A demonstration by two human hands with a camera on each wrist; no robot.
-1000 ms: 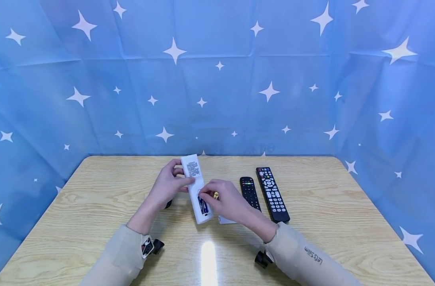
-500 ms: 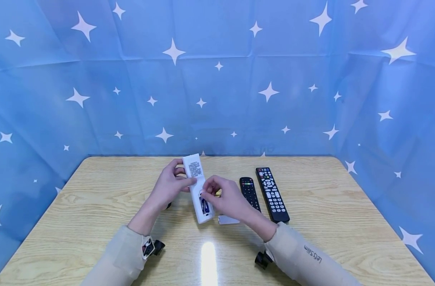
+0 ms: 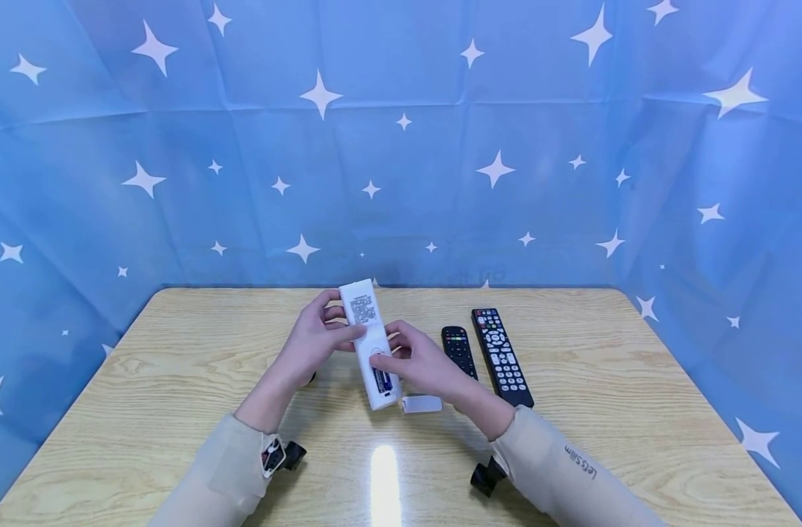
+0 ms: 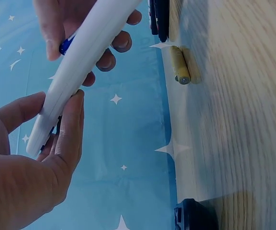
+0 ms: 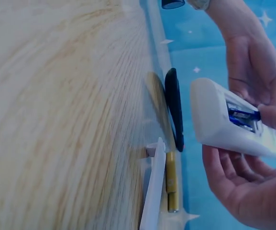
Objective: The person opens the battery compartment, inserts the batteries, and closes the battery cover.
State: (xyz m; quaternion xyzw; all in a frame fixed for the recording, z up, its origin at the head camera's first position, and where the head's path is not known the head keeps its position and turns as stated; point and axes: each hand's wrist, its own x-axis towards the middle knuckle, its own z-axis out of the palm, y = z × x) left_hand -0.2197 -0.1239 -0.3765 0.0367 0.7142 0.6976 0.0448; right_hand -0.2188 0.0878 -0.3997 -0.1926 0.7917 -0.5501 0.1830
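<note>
A white remote control is held back side up above the table, tilted. My left hand grips its upper part, thumb across the back and fingers along the far edge. The battery compartment at its lower end is uncovered, with blue batteries inside. My right hand holds the remote's lower half, its fingers underneath. The right thumb presses at the end of a blue battery. A white battery cover lies on the table just below the right hand.
Two black remote controls, a shorter one and a longer one, lie to the right. Yellow batteries lie beside the cover. A black rounded object sits behind the left hand. A starry blue curtain backs the wooden table.
The right fingers have gone from pinching over the compartment to reaching under the remote, with the thumb on the battery. The remote has shifted slightly right and the cover shows more.
</note>
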